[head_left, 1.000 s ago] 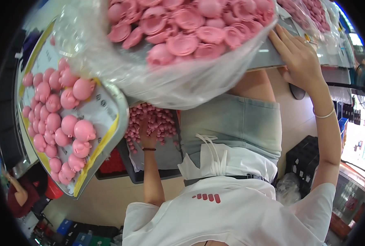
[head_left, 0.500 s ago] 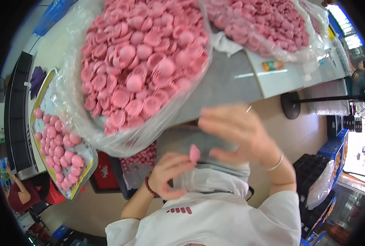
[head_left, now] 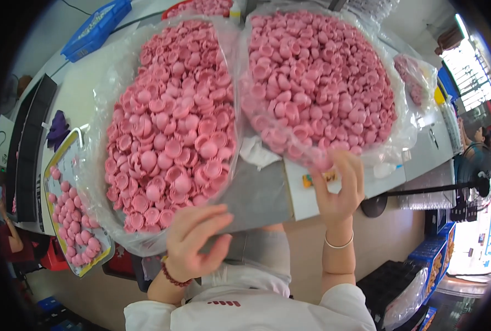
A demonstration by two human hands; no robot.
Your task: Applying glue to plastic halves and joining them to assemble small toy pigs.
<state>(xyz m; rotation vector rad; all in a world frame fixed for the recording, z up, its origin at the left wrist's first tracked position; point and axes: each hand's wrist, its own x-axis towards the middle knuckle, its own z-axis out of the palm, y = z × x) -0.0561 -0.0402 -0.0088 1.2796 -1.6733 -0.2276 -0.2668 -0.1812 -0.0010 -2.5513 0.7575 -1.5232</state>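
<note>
Two clear plastic bags lie open on the table, heaped with small pink half-shells (head_left: 154, 160) on the left and more pink pieces (head_left: 317, 88) on the right. My right hand (head_left: 340, 190) reaches to the near edge of the right bag. Its thumb and fingertips close around one pink half-shell (head_left: 321, 161). By the near edge of the left bag is my left hand (head_left: 198, 243), fingers stretched and thumb apart. No piece shows in it; its palm side is partly hidden.
A yellow-rimmed tray (head_left: 111, 251) with several joined pink balls stands at the left. Beyond it are a black rack (head_left: 30, 143) and a blue basket (head_left: 96, 30). A small orange packet (head_left: 307, 181) lies beside my right hand. A black stand (head_left: 375, 207) is at the right.
My right hand has gone from in front of my body out to the right bag. My left hand has shifted left; the pink piece at its fingertips no longer shows. The view has tilted farther outward.
</note>
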